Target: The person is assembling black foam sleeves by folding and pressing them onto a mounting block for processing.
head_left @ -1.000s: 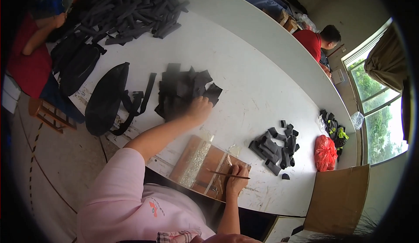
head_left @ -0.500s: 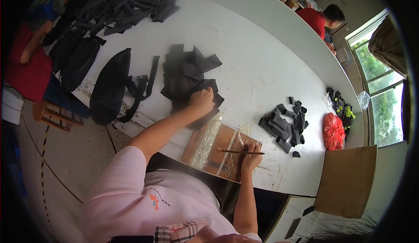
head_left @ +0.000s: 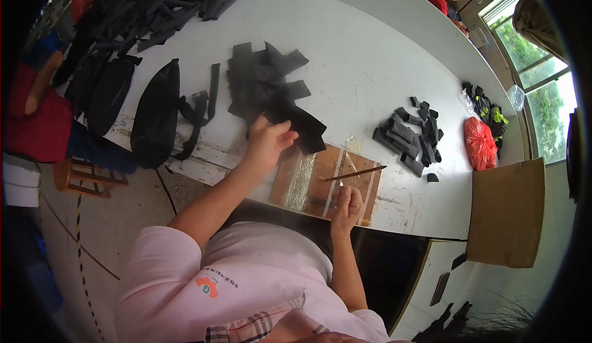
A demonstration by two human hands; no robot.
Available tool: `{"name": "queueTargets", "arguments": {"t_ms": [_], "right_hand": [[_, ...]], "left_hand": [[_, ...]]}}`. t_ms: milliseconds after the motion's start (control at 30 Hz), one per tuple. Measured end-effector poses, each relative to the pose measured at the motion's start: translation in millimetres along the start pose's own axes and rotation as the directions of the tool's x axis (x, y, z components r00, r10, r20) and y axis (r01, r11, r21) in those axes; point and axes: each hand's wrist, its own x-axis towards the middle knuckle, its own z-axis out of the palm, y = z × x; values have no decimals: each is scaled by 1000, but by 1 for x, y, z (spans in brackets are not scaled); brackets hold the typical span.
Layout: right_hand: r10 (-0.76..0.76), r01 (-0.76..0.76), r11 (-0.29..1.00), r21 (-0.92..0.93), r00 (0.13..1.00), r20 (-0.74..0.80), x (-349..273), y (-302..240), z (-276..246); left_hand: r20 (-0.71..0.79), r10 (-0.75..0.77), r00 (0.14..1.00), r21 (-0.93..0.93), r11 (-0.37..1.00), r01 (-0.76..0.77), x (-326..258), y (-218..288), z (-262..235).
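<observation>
My left hand (head_left: 269, 142) is closed on the near edge of a black fabric piece (head_left: 301, 126), which lies over the near end of a loose pile of black pieces (head_left: 259, 79). My right hand (head_left: 347, 208) is curled at the right part of a brown board (head_left: 319, 190) along the table's front edge. A thin brown stick (head_left: 364, 171) slants across the board just beyond its fingers, which appear to grip it; the exact grip is partly hidden. Shiny, wrinkled clear film (head_left: 301, 186) covers a strip of the board.
Folded black pieces (head_left: 407, 134) lie to the right, near a red plastic bag (head_left: 480, 142) and a cardboard sheet (head_left: 507, 213). A large heap of black strips (head_left: 163, 7) fills the far left. Black pouches with a strap (head_left: 155, 112) lie at the left edge. Other people sit nearby.
My left hand has drawn a black piece from the pile toward me, nearer the board. My right hand has shifted, and the stick now tilts up to the right. The whole view has turned slightly.
</observation>
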Motion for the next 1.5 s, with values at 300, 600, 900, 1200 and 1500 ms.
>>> {"name": "queueTargets", "arguments": {"t_ms": [300,600,900,1200,1500], "right_hand": [[156,-248,959,138,866,475,-13,-46,21],[330,-563,439,700,826,457,5,-75,38],[-63,54,995,82,992,109,5,-61,31],[-390,396,915,-70,916,90,6,-50,24],[-611,634,705,-319,771,182,8,-48,9]], "left_hand": [[96,140,986,-46,990,-136,-25,-1,-13],[148,-337,930,-142,923,358,-80,-23,2],[63,-47,997,540,842,6,-112,-29,-6],[154,-25,988,589,805,-71,-114,-17,28],[65,-263,962,455,866,206,-104,-16,27]]}}
